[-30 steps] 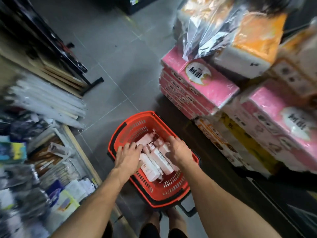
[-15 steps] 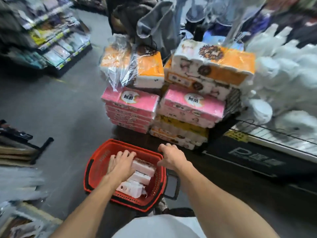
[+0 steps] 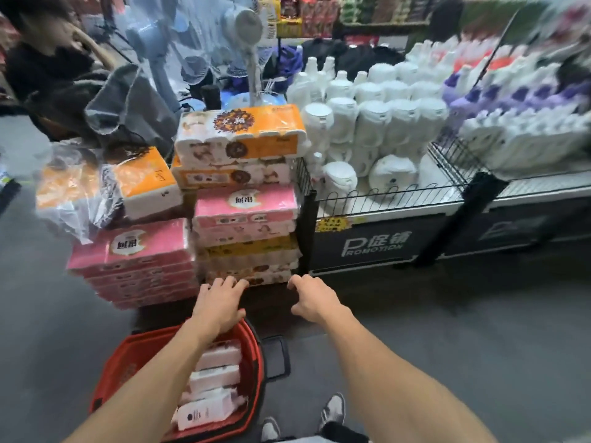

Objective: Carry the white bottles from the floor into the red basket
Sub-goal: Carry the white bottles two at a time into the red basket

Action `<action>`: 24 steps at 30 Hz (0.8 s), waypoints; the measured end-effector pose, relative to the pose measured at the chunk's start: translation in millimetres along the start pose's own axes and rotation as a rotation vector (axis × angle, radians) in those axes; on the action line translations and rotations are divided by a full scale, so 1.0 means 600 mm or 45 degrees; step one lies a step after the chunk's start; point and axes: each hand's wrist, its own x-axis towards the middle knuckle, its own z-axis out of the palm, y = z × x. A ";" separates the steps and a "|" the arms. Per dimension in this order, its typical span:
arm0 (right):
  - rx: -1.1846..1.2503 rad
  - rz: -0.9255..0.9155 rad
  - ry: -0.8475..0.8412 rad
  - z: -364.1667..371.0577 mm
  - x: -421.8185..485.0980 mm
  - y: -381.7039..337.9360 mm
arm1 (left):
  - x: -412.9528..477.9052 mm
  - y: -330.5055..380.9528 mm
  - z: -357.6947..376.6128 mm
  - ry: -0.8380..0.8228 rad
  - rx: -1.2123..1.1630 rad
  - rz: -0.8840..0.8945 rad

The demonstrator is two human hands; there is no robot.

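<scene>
Spreading under everything, the grey floor (image 3: pixel 463 321) ran from the aisle at left to the foot of a black display stand (image 3: pixel 377 244) on the right, whose front panel read PROMOTION. White jugs (image 3: pixel 377 123) crowded the stand's shelf behind a low wire rail. Just left of the stand rose a stack of tissue packs (image 3: pixel 246 215), orange on top, pink and yellow below. A lower pile of pink packs (image 3: pixel 134 251) stood beside it.

The red basket (image 3: pixel 128 366) sat on the floor in front of that stack, close to the person's feet, and its black handle (image 3: pixel 278 356) stuck out on its right side. The white bottles (image 3: pixel 214 375) lay on their sides inside the basket, packed against one another and partly hidden by the left forearm.

The left hand (image 3: pixel 220 302) hovered over the basket's far rim, palm down, fingers straight and reaching forward, holding nothing. The right hand (image 3: pixel 315 300) hung to the right of the basket above the bare floor, well apart from the left, its fingers loosely curled and empty. Two grey-and-white shoes (image 3: pixel 332 410) showed at the bottom edge, just right of the basket.
</scene>
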 end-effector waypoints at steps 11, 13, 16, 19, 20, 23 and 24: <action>0.169 0.333 0.185 -0.102 -0.105 0.310 | 0.138 0.324 -0.089 0.087 0.082 0.436; 0.189 0.392 0.224 -0.119 -0.126 0.362 | 0.156 0.384 -0.096 0.089 0.115 0.509; 0.231 0.485 0.288 -0.142 -0.156 0.430 | 0.181 0.459 -0.110 0.080 0.157 0.627; 0.304 0.601 0.350 -0.162 -0.185 0.493 | 0.214 0.530 -0.134 0.110 0.196 0.735; 0.326 0.640 0.378 -0.165 -0.195 0.514 | 0.226 0.554 -0.141 0.120 0.210 0.773; 0.394 0.761 0.424 -0.162 -0.225 0.567 | 0.250 0.626 -0.161 0.127 0.196 0.899; 0.420 0.796 0.426 -0.159 -0.233 0.580 | 0.255 0.646 -0.165 0.128 0.184 0.932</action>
